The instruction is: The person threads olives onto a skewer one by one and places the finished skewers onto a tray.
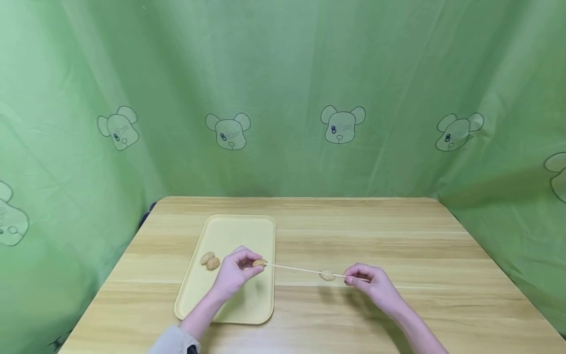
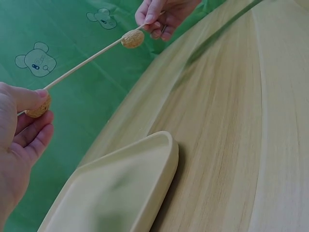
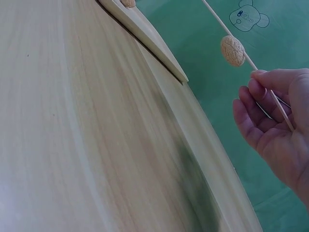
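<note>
A thin wooden skewer [image 1: 294, 268] stretches between the two hands above the table. Pinched between thumb and fingers of the left hand [image 1: 234, 271] is a tan, wrinkled oval piece [image 2: 38, 107], walnut-like in look, at the skewer's far end. The right hand [image 1: 368, 281] grips the skewer near its other end, whose tail runs across the palm in the right wrist view. Just ahead of the right fingertips, a second wrinkled oval piece [image 3: 233, 50] sits on the skewer. Two more such pieces [image 1: 210, 260] lie side by side on a yellow tray [image 1: 240, 231], left of the left hand.
The tray lies on the left part of a wood-grain table [image 1: 353, 236], with the left hand over it. A green curtain [image 1: 283, 59] printed with bear heads surrounds the table at the back and sides.
</note>
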The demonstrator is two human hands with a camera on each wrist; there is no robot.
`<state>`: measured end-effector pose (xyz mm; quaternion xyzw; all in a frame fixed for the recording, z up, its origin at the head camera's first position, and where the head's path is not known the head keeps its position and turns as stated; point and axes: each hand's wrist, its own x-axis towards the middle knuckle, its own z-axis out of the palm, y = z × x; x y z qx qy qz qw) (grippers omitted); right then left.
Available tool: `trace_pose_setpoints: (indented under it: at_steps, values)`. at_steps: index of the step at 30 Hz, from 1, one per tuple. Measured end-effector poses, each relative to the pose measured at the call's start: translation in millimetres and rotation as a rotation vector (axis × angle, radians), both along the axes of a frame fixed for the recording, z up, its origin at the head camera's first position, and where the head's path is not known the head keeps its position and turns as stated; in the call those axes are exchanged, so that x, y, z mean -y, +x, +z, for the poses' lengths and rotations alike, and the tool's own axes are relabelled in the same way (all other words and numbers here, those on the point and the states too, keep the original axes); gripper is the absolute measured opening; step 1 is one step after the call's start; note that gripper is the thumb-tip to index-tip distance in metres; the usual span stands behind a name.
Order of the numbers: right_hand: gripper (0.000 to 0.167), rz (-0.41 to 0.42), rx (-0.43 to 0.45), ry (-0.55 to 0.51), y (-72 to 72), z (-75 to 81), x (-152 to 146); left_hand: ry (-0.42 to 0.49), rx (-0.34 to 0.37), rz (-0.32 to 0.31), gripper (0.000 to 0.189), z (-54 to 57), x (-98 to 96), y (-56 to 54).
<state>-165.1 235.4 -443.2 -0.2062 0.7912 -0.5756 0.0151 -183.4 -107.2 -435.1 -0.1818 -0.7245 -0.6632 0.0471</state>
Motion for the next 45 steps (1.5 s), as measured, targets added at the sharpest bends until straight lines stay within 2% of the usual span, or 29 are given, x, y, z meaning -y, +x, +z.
trace_pose_setpoints:
  at_steps: [20, 33, 45]
  values:
    - [0.017, -0.014, -0.026, -0.003, -0.9, -0.2, 2.1, 0.045, -0.084, -0.008, 0.022, -5.4, -1.7, 0.6]
    - [0.016, -0.013, -0.030, -0.009, -0.8, -0.2, 4.6, 0.074, -0.092, -0.032, 0.023, -4.9, -2.9, 0.0]
    - [0.016, -0.027, -0.029, 0.008, -0.9, 1.0, 6.7, 0.070, -0.096, -0.022, 0.021, -5.4, -4.9, 1.0]
